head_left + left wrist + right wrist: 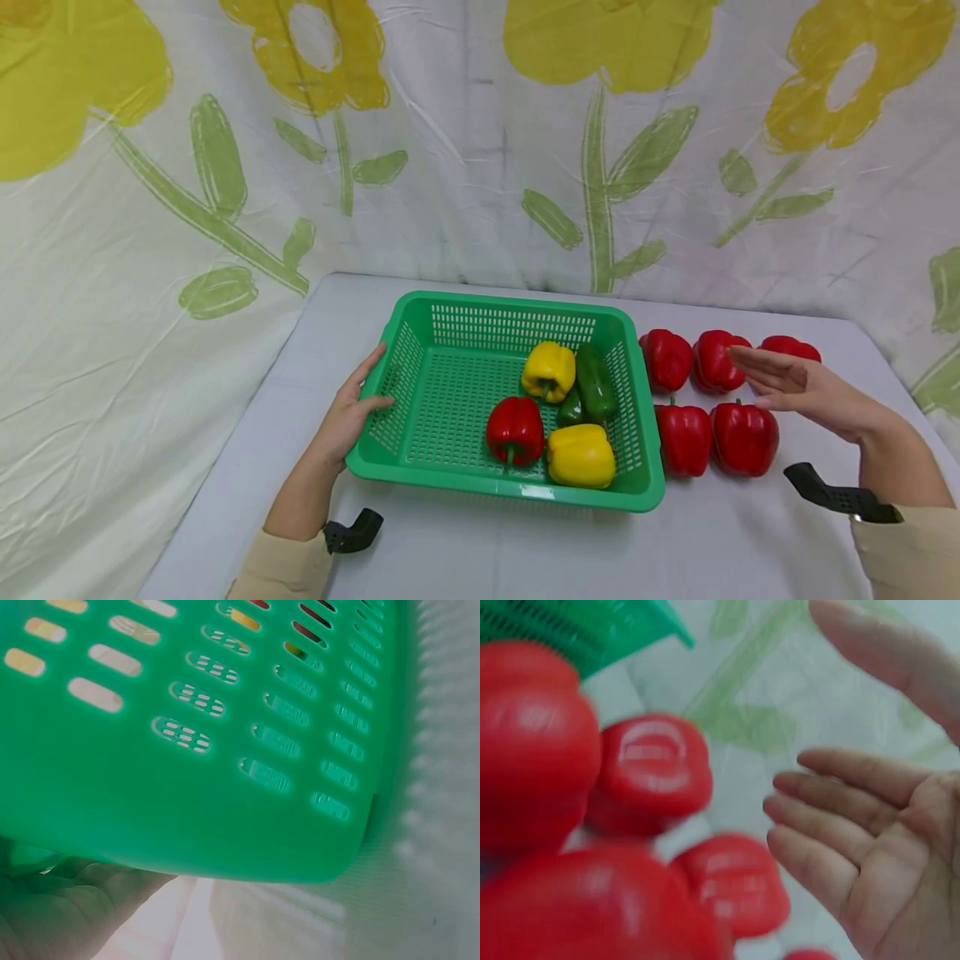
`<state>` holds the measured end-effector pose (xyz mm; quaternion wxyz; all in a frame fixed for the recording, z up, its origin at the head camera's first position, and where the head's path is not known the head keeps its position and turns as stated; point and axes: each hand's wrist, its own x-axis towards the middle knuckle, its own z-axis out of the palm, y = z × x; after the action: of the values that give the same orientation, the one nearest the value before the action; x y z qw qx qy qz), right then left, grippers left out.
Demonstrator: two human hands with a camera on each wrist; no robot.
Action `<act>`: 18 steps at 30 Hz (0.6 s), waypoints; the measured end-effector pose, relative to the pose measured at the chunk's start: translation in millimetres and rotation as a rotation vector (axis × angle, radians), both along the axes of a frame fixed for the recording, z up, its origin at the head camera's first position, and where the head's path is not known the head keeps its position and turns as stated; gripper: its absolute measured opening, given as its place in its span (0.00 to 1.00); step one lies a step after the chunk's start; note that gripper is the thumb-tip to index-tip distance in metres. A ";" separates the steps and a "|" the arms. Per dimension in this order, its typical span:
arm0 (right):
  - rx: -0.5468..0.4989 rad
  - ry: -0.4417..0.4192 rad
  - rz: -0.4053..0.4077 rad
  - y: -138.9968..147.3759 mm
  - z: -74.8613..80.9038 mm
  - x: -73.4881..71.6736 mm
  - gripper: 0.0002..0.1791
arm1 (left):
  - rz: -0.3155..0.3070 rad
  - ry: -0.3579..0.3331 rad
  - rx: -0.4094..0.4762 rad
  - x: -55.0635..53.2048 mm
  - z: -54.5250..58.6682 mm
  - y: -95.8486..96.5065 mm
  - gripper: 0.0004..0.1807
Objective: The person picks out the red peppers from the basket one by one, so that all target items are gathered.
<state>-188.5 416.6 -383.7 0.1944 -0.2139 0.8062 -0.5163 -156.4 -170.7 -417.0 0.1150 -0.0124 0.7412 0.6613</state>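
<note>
A green plastic basket [450, 481] stands on the table, and my left hand [345, 425] holds its left rim. The thumb lies over the rim while the fingers run along the outer side. In the left wrist view the slotted basket wall [187, 817] fills most of the picture, with part of the hand [75, 907] below it. To the right, my right hand [817, 387] is raised over the red bell peppers [745, 439], fingers extended and nothing held. The right wrist view shows its open palm [900, 862] beside several red peppers [656, 769].
Inside the basket's right half lie a red pepper [515, 429], two yellow peppers [581, 456] and dark green peppers [595, 383]. More red peppers [666, 360] sit close against the basket's right side. A flower-printed cloth [465, 167] hangs behind the white table [420, 550].
</note>
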 end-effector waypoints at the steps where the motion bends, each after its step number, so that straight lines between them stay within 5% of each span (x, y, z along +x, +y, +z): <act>1: -0.033 0.000 0.037 -4.8 3.3 -4.2 0.38 | 0.000 0.001 -0.003 0.0 -0.1 -0.1 0.41; 9: -0.108 -0.058 0.140 -46.9 16.9 -31.4 0.40 | 0.000 0.007 -0.009 1.0 0.1 -1.2 0.41; 18: -0.213 -0.106 0.247 -89.0 24.4 -44.3 0.34 | 0.002 0.005 -0.017 0.5 0.2 0.4 0.41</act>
<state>-232.7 327.5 -359.3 0.2749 -0.3033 0.7032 -0.5813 -156.0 -170.2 -416.8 0.1122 -0.0126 0.7469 0.6552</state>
